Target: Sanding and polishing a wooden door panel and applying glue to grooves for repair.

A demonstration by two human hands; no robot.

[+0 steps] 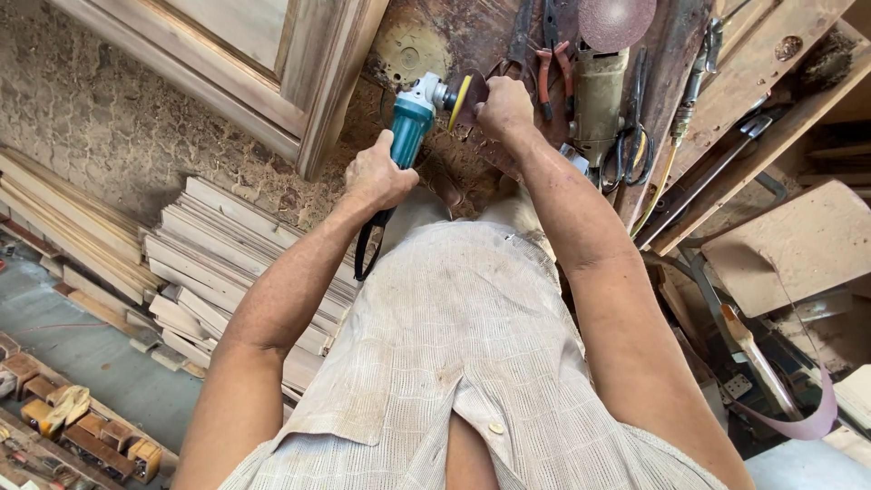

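Left hand [376, 174] wrapped tight around the teal body of an angle grinder [413, 122], black cord [367, 249] dangling below the wrist. Grinder held out in front of the torso, above the sawdust-covered floor [109, 118], head pointing up toward the workbench surface [472, 36]. Right hand [504, 107] closed on the dark red sanding disc [472, 95] at the grinder head — fingers curled over it, yellow backing pad [460, 89] showing edge-on just left of the knuckles. Both hands close together, grinder between them.

On the surface, just right of the right hand: red-handled pliers [547, 65], a second, beige grinder [599, 95] with a round maroon disc [617, 18] on top, black-handled scissors [631, 145] beside it. Wooden planks [762, 63] run diagonally at upper right. Panelled wooden door frame [272, 63] leaning at upper left, near the grinder head. Stack of pale wooden slats [213, 254] on the floor under the left forearm — more long strips [63, 218] further left. Small wooden blocks [100, 436] at bottom left corner. Loose strip of pinkish sanding belt [807, 422] at lower right. Light checked shirt [454, 363], dusty, fills the lower middle.
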